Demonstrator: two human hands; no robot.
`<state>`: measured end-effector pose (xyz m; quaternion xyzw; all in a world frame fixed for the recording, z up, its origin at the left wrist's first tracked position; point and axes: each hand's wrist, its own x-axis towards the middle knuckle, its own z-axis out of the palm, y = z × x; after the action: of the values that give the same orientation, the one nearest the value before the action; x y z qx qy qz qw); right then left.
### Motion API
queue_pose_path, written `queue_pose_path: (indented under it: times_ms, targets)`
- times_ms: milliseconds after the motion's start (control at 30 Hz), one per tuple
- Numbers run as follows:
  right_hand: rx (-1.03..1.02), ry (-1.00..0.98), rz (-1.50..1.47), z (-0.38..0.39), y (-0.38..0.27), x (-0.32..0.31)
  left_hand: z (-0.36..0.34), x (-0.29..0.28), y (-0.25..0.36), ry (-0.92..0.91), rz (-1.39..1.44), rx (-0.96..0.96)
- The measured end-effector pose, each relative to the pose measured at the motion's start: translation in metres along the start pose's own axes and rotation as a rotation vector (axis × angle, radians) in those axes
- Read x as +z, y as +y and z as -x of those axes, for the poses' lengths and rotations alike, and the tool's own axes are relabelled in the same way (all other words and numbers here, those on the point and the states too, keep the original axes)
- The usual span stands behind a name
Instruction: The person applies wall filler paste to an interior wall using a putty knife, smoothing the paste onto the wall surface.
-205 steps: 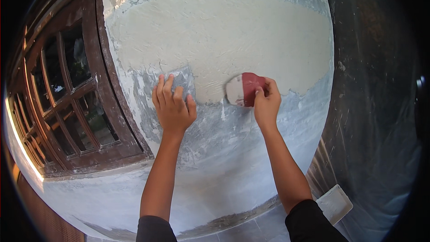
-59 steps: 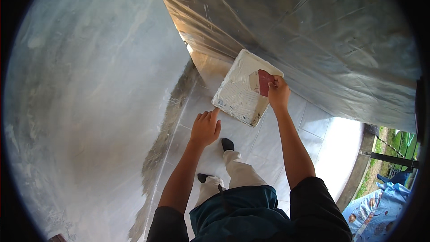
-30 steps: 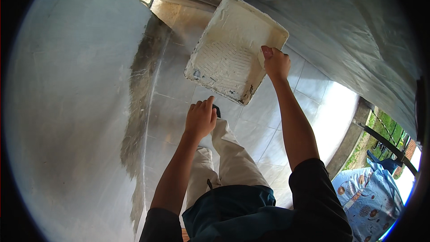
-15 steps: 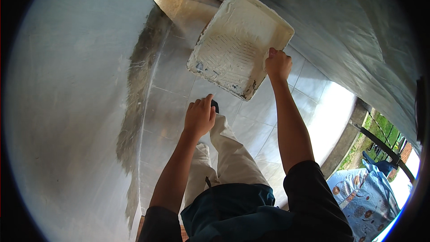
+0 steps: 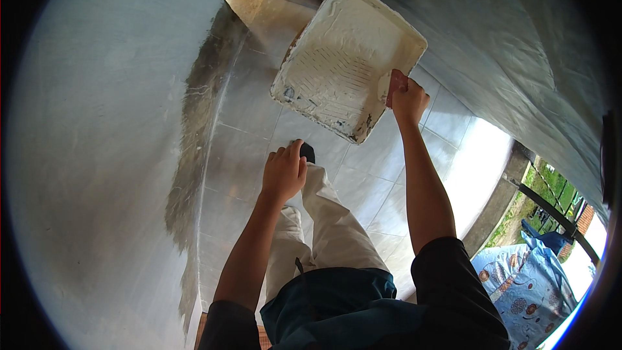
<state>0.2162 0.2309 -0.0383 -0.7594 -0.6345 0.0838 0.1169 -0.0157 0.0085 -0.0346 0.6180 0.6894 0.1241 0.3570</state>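
Note:
I look down at a white, plaster-caked paint tray (image 5: 343, 58) lying on the tiled floor. My right hand (image 5: 407, 98) reaches to the tray's right rim and is shut on a small red scraper (image 5: 394, 83), whose blade dips into the white filler at the tray's edge. My left hand (image 5: 284, 172) hangs loosely curled above my leg, holding nothing. It is well short of the tray.
A grey plastered wall (image 5: 110, 155) fills the left side. Clear plastic sheeting (image 5: 518, 32) hangs on the right. Pale floor tiles (image 5: 363, 181) lie under my feet. A railing (image 5: 551, 214) and a blue patterned cloth (image 5: 518, 285) are at the lower right.
I turned away from the wall I was scraping and bent over the floor tray. Over the last second the tray drew closer and my right hand brought the scraper to its rim.

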Motion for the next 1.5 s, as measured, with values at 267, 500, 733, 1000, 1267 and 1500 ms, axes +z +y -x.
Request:
queue_pose_path:
  times_ms: [267,500,733,1000,1267,1500]
  targets:
    - [-0.283,0.055,-0.067,-0.026,-0.007,-0.007,-0.008,0.001,0.000,0.019,-0.008,0.009]
    - [-0.375,0.003,-0.018,-0.028,-0.010,0.000,-0.011,0.002,0.003,0.019,0.010,-0.004]
    - [-0.398,0.007,-0.034,-0.030,-0.014,0.002,-0.007,0.004,0.000,0.014,0.013,-0.015]
    - [-0.418,-0.010,-0.028,-0.036,-0.020,0.006,-0.001,0.008,-0.004,0.030,-0.002,-0.020]
    - [-0.513,-0.077,-0.061,-0.038,-0.022,0.006,0.008,0.014,-0.011,0.016,0.009,-0.046]
    - [-0.550,-0.148,-0.069,-0.026,-0.024,0.008,0.010,0.019,-0.005,0.029,0.047,-0.051]
